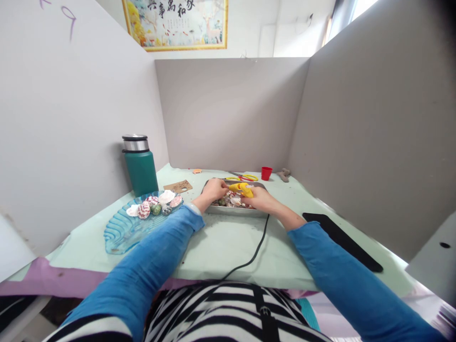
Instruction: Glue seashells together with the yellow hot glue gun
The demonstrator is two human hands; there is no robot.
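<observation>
My right hand (261, 199) is wrapped round a yellow glue gun (242, 189), whose nozzle points left over a metal tray (233, 210). A black cord hangs from the gun down to the table's front edge. Several shells and pebbles (233, 200) lie in the tray. My left hand (215, 190) is over the tray's left side, fingers pinched close to the nozzle. Whatever sits between those fingertips is too small to make out. Left of my left forearm, a blue glass shell-shaped dish (124, 230) carries several shells (144, 210) along its far side.
A green bottle (140, 171) stands behind the dish, near a brown cardboard piece (179, 186). Behind the tray are scissors (245, 177), a red cup (266, 173) and a grey-brown object (284, 175). A black flat slab (342, 241) lies right. Grey panels (231, 114) enclose the table.
</observation>
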